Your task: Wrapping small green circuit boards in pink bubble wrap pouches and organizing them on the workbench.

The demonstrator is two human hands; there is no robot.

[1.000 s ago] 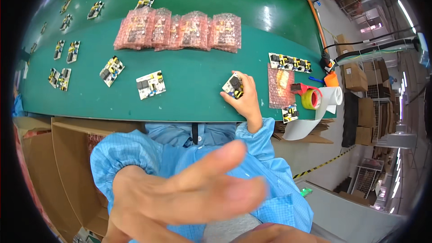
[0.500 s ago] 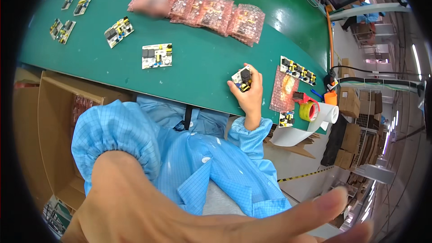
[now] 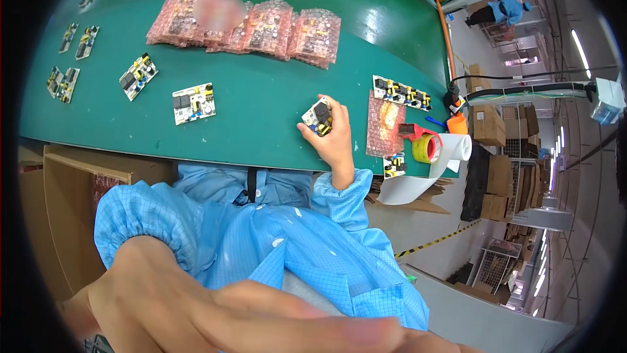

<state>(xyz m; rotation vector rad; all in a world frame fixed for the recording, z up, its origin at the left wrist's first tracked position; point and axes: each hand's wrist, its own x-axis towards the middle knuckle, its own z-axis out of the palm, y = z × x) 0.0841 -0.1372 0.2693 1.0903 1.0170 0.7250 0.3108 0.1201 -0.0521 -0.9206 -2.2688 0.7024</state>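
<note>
Gripped between the thumb and fingers of my right hand is a small circuit board with black and yellow parts, at the front of the green table. My left hand is raised very close to the camera along the lower edge. Its fingers stretch to the right, some blurred or cut off by the frame, and I see nothing held in it. To the left of my right hand, another circuit board lies flat. On the other side are a pink bubble-wrap bag and a row of joined boards.
Pink bubble-wrapped boards lie in a row farther back. Several loose boards are spread at the left. A red tape dispenser, a white roll and an orange cup stand at the right. A cardboard box sits below the table's left.
The view has shifted, so the table's things appear farther left. My left hand's fingers have drawn back and lower, less spread than before. My right hand still grips the circuit board.
</note>
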